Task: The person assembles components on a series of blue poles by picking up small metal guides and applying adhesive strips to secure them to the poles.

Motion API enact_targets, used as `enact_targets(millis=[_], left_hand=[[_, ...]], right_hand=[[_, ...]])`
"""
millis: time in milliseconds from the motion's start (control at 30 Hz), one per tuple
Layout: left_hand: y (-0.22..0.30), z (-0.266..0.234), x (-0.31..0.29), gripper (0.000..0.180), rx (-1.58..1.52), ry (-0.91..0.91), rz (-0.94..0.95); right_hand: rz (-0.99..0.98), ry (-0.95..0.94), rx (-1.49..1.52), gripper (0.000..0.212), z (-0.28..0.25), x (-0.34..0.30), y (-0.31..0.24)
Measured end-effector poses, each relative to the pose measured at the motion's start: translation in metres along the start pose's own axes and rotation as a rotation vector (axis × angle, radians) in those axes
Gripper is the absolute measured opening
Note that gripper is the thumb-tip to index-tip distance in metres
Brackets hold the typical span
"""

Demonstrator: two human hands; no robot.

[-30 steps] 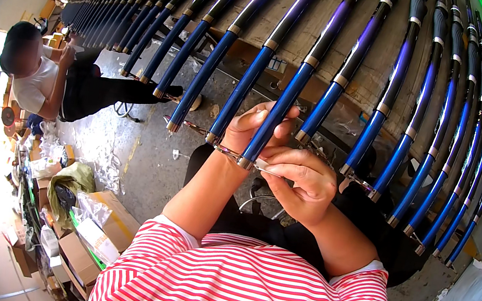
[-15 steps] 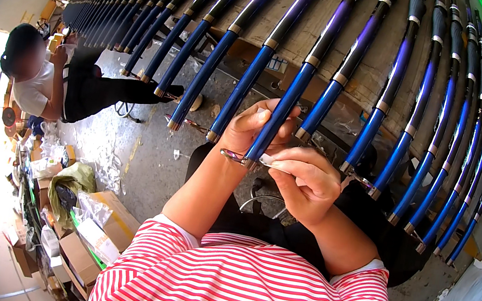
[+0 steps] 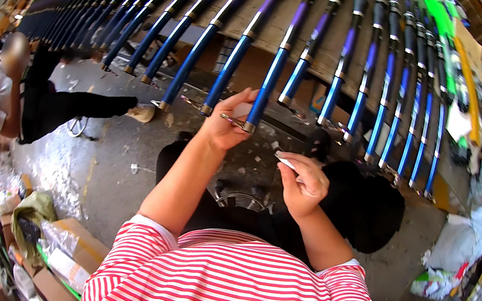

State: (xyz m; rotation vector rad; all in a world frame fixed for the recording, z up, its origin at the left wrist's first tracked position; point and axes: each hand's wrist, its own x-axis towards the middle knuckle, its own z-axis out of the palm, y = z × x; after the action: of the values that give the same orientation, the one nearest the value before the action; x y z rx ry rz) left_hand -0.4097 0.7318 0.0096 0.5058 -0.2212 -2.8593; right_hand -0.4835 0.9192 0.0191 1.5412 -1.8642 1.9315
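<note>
A long row of glossy blue and purple rods lies side by side on a raised rack, their metal-ringed ends toward me. My left hand (image 3: 229, 125) grips the lower end of one blue rod (image 3: 269, 82), with a thin metal piece sticking out beside its fingers. My right hand (image 3: 303, 184) is lower and to the right, apart from the rod, pinching a small white strip.
Another person (image 3: 16, 96) sits on the concrete floor at the left. Cardboard boxes and plastic bags (image 3: 43, 245) pile up at lower left. White bags and scraps (image 3: 458, 254) lie at the right. A green rod (image 3: 443, 31) lies at the rack's far right.
My right hand has pulled away from the rod's end, down and to the right, taking the white strip with it. The left hand stays on the rod.
</note>
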Motion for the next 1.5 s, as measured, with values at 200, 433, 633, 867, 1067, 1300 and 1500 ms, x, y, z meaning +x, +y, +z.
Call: enact_targets(millis=[200, 433, 633, 867, 1067, 1300, 1500], left_hand=[[-0.023, -0.119, -0.033, 0.018, -0.078, 0.077, -0.216], [-0.054, -0.301, -0.067, 0.017, -0.766, 0.545, -0.462], [-0.034, -0.307, -0.067, 0.022, -0.456, 0.517, -0.386], [-0.049, -0.281, -0.032, 0.024, -0.073, 0.596, -0.332], [-0.06, -0.279, 0.014, 0.022, -0.066, 0.48, -0.444], [-0.078, -0.292, 0.065, 0.021, -0.224, 0.381, -0.71], [-0.092, -0.323, 0.077, 0.01, -2.022, 0.443, -1.497]], right_hand=[[-0.11, -0.073, -0.311, 0.02, -0.006, -0.052, 0.003], [0.119, -0.423, -0.674, 0.028, 0.004, -0.102, 0.025], [0.269, 0.18, -0.763, 0.015, -0.101, -0.117, -0.034], [0.912, 0.311, -0.939, 0.014, -0.158, -0.289, -0.062], [1.051, 0.395, -0.874, 0.014, -0.129, -0.35, -0.076], [1.066, 0.43, -1.032, 0.013, -0.129, -0.367, -0.086], [1.119, 0.408, -1.025, 0.013, -0.132, -0.379, -0.095]])
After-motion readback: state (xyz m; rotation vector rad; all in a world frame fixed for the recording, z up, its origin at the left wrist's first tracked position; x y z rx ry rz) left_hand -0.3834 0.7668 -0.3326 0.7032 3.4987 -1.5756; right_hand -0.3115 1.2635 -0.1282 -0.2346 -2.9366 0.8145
